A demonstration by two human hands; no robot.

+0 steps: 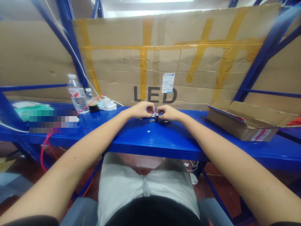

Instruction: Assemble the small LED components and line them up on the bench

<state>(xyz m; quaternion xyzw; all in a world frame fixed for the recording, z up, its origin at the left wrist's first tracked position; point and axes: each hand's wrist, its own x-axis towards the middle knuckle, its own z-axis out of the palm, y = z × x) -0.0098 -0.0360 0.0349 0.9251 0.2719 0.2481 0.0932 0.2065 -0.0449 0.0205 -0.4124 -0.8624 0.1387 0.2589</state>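
Note:
My left hand (143, 110) and my right hand (168, 113) meet over the back of the blue table. Thumb and fingers of each are pinched on a small shiny metal piece (156, 115) between them, partly covered by the fingertips. It is too small to tell its kind, or whether it is one part or two. Just below the fingertips lie several tiny metal bits (152, 120) on the tabletop. A dark, thin item (165, 122), perhaps a coil of wire, rests under my right hand.
A blue metal table (150, 141) spans the view, backed by a taped cardboard sheet (113, 69). At right stands an open cardboard box (242, 128). On the left are a water bottle (76, 94), a small bottle of dark liquid (92, 103), a white power strip (107, 105) and red cables (43, 153).

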